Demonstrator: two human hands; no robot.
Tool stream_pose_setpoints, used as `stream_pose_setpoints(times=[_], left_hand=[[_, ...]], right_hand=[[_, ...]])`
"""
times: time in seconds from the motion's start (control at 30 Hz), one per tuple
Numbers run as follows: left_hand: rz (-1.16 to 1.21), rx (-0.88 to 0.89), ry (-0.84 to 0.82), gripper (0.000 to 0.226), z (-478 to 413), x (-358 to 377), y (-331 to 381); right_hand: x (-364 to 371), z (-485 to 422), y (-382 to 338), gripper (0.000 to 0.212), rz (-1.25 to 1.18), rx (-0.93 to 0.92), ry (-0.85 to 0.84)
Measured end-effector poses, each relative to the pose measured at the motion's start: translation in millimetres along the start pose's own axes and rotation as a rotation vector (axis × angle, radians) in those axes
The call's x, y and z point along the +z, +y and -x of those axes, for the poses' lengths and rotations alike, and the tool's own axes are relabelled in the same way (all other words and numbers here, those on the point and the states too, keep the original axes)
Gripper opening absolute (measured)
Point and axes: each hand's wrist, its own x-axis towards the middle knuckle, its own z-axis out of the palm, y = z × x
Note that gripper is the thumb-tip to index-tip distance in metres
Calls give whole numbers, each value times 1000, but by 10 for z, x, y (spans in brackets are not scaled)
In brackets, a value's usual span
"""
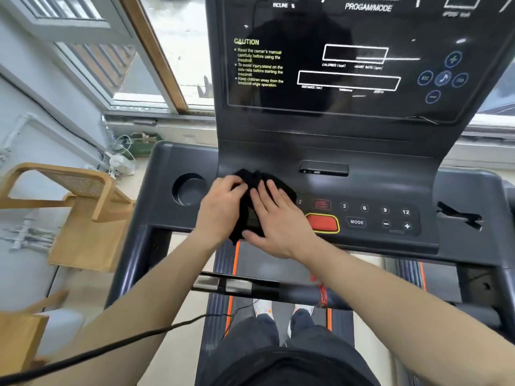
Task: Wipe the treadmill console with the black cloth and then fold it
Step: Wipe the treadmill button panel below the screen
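Observation:
The black cloth lies bunched on the left part of the treadmill console's button panel. My left hand grips the cloth's left edge with curled fingers. My right hand rests flat on top of the cloth, fingers spread, pressing it against the panel. Most of the cloth is hidden beneath both hands. Above it rises the dark display screen with white and yellow print.
A round cup holder sits left of the cloth. A red stop button and the speed keys lie to its right. A wooden chair stands left of the treadmill. A black cable crosses below my left arm.

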Motion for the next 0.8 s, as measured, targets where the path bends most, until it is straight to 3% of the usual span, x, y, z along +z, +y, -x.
stream_pose_setpoints(times=[0.13, 0.33, 0.5, 0.63, 0.73, 0.8], left_hand=[[2, -149, 1, 30, -162, -43, -133], [78, 41, -46, 24, -65, 113, 236], [146, 296, -256, 38, -430, 560, 1093], [228, 395, -398, 51, -474, 769, 1851], [241, 432, -392, 46, -221, 746, 2097], [282, 362, -353, 38, -53, 695, 2074]], right_hand=[[-114, -314, -107, 82, -65, 46, -32], [-27, 318, 296, 80, 38, 82, -45], [-51, 974, 1058, 88, -39, 432, 4], [41, 1468, 1285, 76, -90, 702, 70], [138, 1574, 1125, 73, -131, 776, 188], [171, 1585, 960, 73, -163, 748, 253]])
